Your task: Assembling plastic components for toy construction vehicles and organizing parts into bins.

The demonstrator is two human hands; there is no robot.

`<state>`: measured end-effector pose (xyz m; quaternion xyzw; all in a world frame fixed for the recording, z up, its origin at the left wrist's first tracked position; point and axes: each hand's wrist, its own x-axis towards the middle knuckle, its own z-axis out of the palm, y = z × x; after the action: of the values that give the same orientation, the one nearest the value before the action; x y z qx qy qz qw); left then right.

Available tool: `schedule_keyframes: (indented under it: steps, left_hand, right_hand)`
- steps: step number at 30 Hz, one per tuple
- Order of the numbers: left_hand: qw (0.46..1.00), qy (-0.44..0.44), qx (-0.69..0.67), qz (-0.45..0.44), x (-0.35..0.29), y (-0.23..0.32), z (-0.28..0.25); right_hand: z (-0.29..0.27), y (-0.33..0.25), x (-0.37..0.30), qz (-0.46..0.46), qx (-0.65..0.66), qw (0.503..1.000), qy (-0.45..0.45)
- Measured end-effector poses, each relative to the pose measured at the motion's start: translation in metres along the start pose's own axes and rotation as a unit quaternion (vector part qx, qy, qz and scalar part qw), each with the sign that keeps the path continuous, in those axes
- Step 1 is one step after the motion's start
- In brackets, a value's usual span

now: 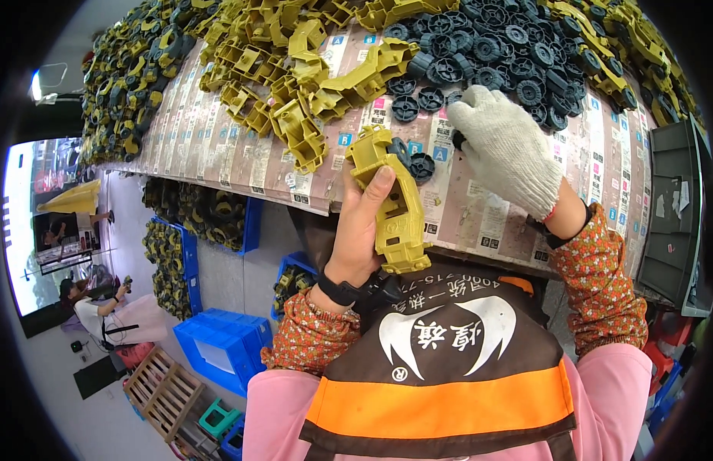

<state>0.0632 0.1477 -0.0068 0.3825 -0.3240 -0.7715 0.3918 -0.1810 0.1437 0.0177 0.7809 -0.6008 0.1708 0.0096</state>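
Note:
My bare left hand point(356, 227) grips a yellow plastic toy vehicle body point(406, 201) at the table's near edge, thumb across its side. Two dark wheels point(422, 167) show beside the body's far end; whether both are fitted to it I cannot tell. In a white knitted glove, my right hand point(508, 146) is closed just right of them, with a small dark part point(458, 140) showing under its fingers, mostly hidden. Beyond the glove lies a heap of dark spoked wheels point(518, 50). Loose yellow bodies point(299, 131) are piled to its left.
Yellow bodies with wheels cover the table's far left point(133, 92) and far right. A grey-green bin point(671, 207) stands against the right edge. Blue crates point(222, 346), some filled with yellow parts, sit on the floor at left, near a wooden pallet point(164, 388) and another person point(103, 315).

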Motion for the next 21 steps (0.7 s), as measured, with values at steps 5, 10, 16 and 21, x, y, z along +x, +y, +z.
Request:
schedule_keyframes:
  steps: [5, 10, 16, 21]
  left_hand:
    - [0.999, -0.003, -0.052, 0.015, 0.004, 0.001, 0.003]
    - [0.999, -0.003, -0.045, 0.028, 0.005, 0.000, 0.010]
    - [0.994, 0.041, -0.005, 0.100, 0.009, -0.004, 0.018]
    - [0.986, 0.062, 0.027, 0.150, 0.010, -0.007, 0.021]
  right_hand:
    - [-0.007, -0.013, -0.023, 0.020, 0.060, 0.996, -0.061]
    - [-0.023, -0.054, -0.047, 0.162, 0.390, 0.906, -0.037]
    - [-0.021, -0.078, -0.065, 0.233, 0.474, 0.848, -0.033]
    - [-0.023, -0.081, -0.073, 0.211, 0.444, 0.871, -0.025]
